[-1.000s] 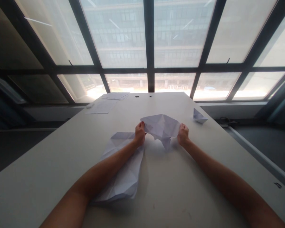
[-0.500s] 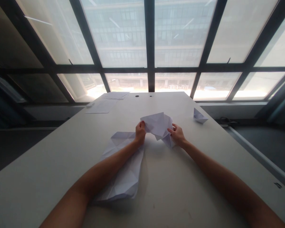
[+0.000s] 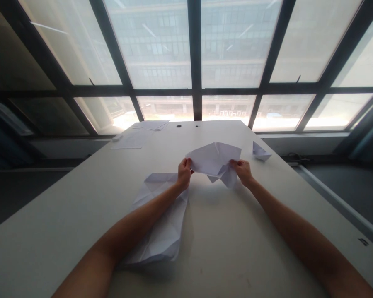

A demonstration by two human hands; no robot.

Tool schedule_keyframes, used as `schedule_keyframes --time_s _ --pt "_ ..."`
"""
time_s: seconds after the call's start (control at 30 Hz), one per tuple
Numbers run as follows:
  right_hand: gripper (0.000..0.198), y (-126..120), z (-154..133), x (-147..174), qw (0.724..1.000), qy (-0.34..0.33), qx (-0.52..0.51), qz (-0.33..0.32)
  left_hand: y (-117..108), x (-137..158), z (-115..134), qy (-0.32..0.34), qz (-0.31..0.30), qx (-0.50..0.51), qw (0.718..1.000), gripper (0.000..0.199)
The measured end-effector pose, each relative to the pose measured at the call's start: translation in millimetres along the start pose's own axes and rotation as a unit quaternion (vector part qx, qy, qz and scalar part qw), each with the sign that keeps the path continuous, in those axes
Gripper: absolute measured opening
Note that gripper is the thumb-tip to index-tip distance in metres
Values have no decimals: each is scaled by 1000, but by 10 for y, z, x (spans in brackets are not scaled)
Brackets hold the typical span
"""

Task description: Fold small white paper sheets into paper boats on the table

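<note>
A creased, partly folded sheet of white paper (image 3: 213, 159) is stretched between my two hands, just above the table. My left hand (image 3: 184, 174) pinches its left edge. On the other side, my right hand (image 3: 241, 170) grips the right edge, thumb on top. Loose folded points of the paper hang below the held part. Beneath my left forearm lies a larger unfolded sheet (image 3: 161, 223) marked with fold lines, partly hidden by the arm. A small folded paper boat (image 3: 261, 153) stands to the right, beyond my right hand.
The long white table (image 3: 236, 240) reaches to the windows. Several flat paper sheets (image 3: 129, 140) lie at its far left. Two dark round holes, one a cable hole (image 3: 179, 126), sit near the far edge. A small dark mark (image 3: 363, 241) is at the right edge.
My right hand has moved right and slightly up, drawing the paper wider open. The left hand has stayed nearly in place, still pinching its edge.
</note>
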State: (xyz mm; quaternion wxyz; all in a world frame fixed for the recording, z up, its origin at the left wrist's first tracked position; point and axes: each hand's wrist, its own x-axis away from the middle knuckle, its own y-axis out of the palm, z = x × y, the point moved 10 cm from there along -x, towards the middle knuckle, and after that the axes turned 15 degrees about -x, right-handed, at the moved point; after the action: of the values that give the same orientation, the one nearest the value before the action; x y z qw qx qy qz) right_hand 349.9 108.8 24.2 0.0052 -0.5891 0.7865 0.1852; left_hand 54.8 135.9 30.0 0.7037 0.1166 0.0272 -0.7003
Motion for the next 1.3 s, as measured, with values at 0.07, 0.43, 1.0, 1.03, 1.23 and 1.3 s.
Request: schedule_keyframes --time_s 0.07,0.43,1.0,1.03,1.23,1.3 --pt "41 -26 -128 65 991 -82 93 57 184 68 -94 -44 -79 -2 996 47" --pt "36 -69 -19 83 988 -80 85 97 451 257 -58 -53 -201 -29 978 106" --pt "40 -359 169 -35 990 96 -6 107 -52 67 222 73 25 -104 992 44" --pt "40 -250 230 -7 987 137 -40 71 -64 64 221 70 30 -105 992 44" --pt "26 -79 253 63 989 133 62 35 -6 94 222 68 15 -103 992 44" --pt "39 -87 236 49 987 93 124 37 21 108 255 80 8 -108 991 42"
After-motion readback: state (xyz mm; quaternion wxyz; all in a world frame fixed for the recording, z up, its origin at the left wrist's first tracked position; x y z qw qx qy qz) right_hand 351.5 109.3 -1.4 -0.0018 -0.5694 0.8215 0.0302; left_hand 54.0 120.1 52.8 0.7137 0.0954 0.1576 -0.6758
